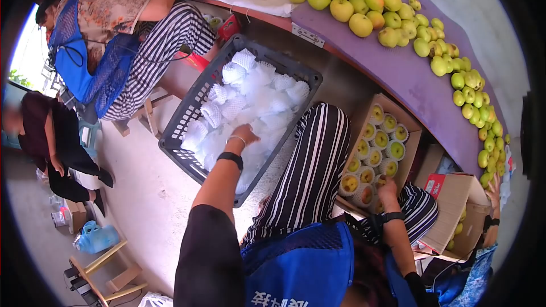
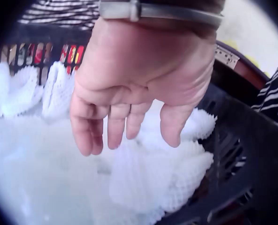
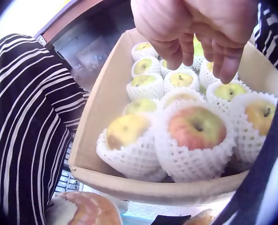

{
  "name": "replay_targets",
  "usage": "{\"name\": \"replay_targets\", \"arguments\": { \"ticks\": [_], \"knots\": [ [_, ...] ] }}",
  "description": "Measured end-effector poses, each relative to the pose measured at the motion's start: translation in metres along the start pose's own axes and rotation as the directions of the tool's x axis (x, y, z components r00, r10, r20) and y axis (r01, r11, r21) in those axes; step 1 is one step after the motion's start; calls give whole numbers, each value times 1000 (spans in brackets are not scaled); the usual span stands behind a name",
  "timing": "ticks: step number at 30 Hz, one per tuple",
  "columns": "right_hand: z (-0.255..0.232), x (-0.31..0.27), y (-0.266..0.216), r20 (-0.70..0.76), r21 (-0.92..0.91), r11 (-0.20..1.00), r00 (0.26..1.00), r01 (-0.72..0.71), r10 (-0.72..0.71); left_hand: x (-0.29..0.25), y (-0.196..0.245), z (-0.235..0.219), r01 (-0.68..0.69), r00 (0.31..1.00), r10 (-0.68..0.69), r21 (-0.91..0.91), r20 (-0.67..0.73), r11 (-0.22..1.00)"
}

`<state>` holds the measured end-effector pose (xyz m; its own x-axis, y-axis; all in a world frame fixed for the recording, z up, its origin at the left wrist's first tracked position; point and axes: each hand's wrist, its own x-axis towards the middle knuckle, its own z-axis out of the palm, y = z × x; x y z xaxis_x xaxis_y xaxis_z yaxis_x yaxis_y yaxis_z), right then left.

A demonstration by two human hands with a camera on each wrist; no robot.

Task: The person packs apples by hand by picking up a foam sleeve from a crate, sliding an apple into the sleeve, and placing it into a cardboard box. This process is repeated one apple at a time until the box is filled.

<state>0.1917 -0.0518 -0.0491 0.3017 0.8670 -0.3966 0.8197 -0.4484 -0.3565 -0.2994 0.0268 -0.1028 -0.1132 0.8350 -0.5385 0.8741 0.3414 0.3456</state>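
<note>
My left hand (image 1: 245, 134) is over a black plastic crate (image 1: 278, 55) filled with white foam net sleeves (image 1: 233, 73). In the left wrist view that hand (image 2: 139, 84) hangs palm visible, fingers loosely bent and thumb apart, above the sleeves (image 2: 143, 178); nothing is between the fingers. My right hand (image 1: 389, 190) is at the near end of a cardboard box (image 3: 99, 103) of apples in foam sleeves. In the right wrist view the hand (image 3: 195, 21) points its relaxed fingers down over the apples, holding nothing visible. A reddish sleeved apple (image 3: 197, 129) sits at the near end.
Many loose yellow-green apples (image 1: 364, 5) lie along a purple-covered table (image 1: 364, 62). A second open carton (image 1: 446, 207) stands at the right, beside another person's arm (image 1: 493, 210). One person (image 1: 114, 28) sits at upper left. A blue jug (image 1: 96, 237) and wooden stool (image 1: 102, 276) are at lower left.
</note>
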Motion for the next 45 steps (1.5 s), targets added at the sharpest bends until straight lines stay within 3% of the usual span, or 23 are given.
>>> {"name": "replay_targets", "arguments": {
  "ticks": [5,7,10,11,13,15,17,19,20,21,23,25,27,32,33,34,36,37,39,40,41,43,45],
  "knots": [
    [1,-4,-2,-57,-49,994,993,98,-101,-5,-4,19,190,981,-188,-44,54,981],
    [-2,-3,-3,-62,-32,994,993,101,-103,-9,-18,12,121,992,-121,-35,-17,992],
    [-3,0,-12,-41,56,994,995,93,-91,-29,-30,-15,235,944,-315,-472,-96,850],
    [-7,-3,-18,-37,99,993,997,70,-67,-42,-24,-32,227,943,-312,-465,-115,856],
    [-11,-7,-26,-44,155,987,998,41,-35,-60,-9,-57,117,905,-395,-804,-155,583],
    [-15,-9,-30,-81,181,972,987,153,-140,-75,17,-83,21,916,-348,-840,-202,542],
    [-10,-5,-25,-59,312,941,991,133,-121,-88,46,-104,-201,906,-257,-878,-335,435],
    [-2,1,-19,-32,437,893,994,111,-108,-85,47,-124,-415,737,-331,-780,-590,468],
    [2,3,-14,-42,472,874,993,115,-108,-85,49,-136,-493,585,-503,-771,-637,403],
    [3,3,-9,-52,507,853,993,120,-109,-97,61,-151,-636,514,-611,-745,-602,199],
    [0,0,-16,-81,585,798,990,142,-116,-125,99,-168,-760,522,-578,-649,-627,18],
    [-11,-7,-31,-129,656,737,986,162,-102,-132,140,-159,-725,672,-251,-688,-697,-32],
    [-33,-22,-54,-10,842,529,984,103,-176,-154,200,-140,-617,787,-41,-781,-616,-101],
    [-61,-47,-75,-81,949,277,965,152,-249,-150,282,-45,-282,933,208,-956,-294,-86],
    [-74,-61,-92,-179,930,254,932,265,-316,-145,290,-22,-225,953,184,-969,-241,-102],
    [-91,-83,-112,-261,905,223,886,363,-382,-141,296,-4,-189,967,173,-982,-188,-9],
    [-127,-118,-144,-311,719,221,590,659,-745,-140,298,22,-201,962,215,-971,-169,132],
    [-132,-121,-147,-316,721,228,604,654,-731,-144,305,21,-188,958,250,-968,-142,169],
    [-144,-120,-149,-372,536,105,346,838,-861,-150,311,22,-180,954,281,-946,-102,270],
    [-130,-104,-144,-473,517,228,497,825,-727,-143,308,32,-254,934,322,-922,-155,292],
    [-116,-87,-134,-477,508,241,502,827,-721,-135,305,44,-324,909,363,-895,-204,307],
    [-88,-55,-108,-465,725,448,852,523,-240,-123,297,57,-272,919,367,-904,-143,329],
    [-64,-34,-89,-397,794,422,900,436,-183,-117,291,66,-551,790,553,-702,-265,452]
  ]
}}
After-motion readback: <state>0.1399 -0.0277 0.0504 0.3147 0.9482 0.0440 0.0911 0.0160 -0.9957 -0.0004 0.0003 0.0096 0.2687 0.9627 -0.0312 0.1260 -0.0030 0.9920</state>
